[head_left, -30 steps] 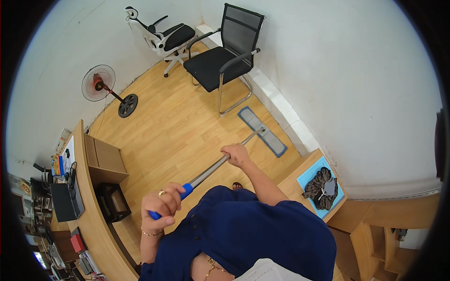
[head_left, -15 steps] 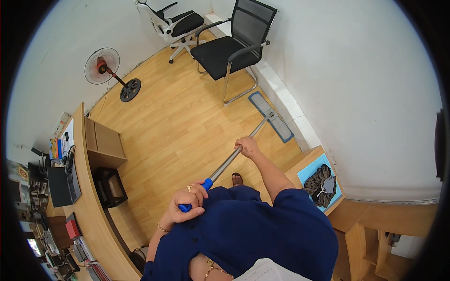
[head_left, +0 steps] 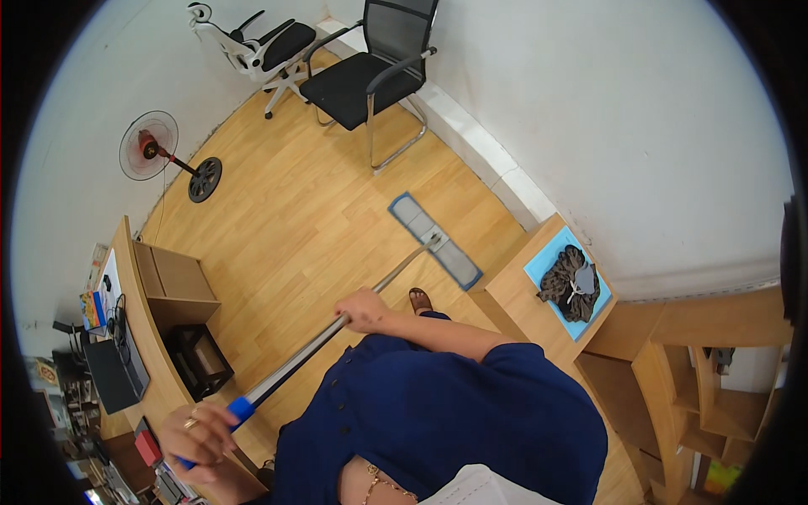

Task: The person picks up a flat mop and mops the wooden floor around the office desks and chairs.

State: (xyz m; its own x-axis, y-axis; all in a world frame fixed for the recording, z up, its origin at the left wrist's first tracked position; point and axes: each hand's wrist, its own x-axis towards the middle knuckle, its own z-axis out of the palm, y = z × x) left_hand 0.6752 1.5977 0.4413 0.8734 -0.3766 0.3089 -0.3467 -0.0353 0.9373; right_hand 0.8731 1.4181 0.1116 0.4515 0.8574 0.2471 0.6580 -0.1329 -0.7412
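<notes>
Two hands grip one flat mop point(head_left: 292, 362), which lies aslant across the middle of the frame. Its pole runs from the lower left, at the blue grip point(head_left: 240, 411), up and to the right, ending at the mop head point(head_left: 454, 259) just right of the frame's centre. That grey pad with blue edging is flat on the floor, its long axis running from upper left to lower right, roughly crosswise to the pole.

The left hand point(head_left: 198, 439), slightly blurred at the lower left, has its fingers curled round the blue grip. Near the centre, the right hand point(head_left: 362, 310) has its fingers closed round the metal pole.

The pad's lower-right end is just beside the wooden cabinet point(head_left: 513, 290). A strip of floor separates its right-hand long edge from the white ledge point(head_left: 484, 151) along the wall. Above the pad's upper-left end stands the black armchair point(head_left: 349, 93), its metal legs apart from the pad. To the left, a broad stretch of wood-look floor point(head_left: 278, 219) reaches toward the fan point(head_left: 204, 178) at upper left and the desk point(head_left: 137, 269) at the left. A sandalled foot point(head_left: 419, 300) is below the pad, near the pole.
</notes>
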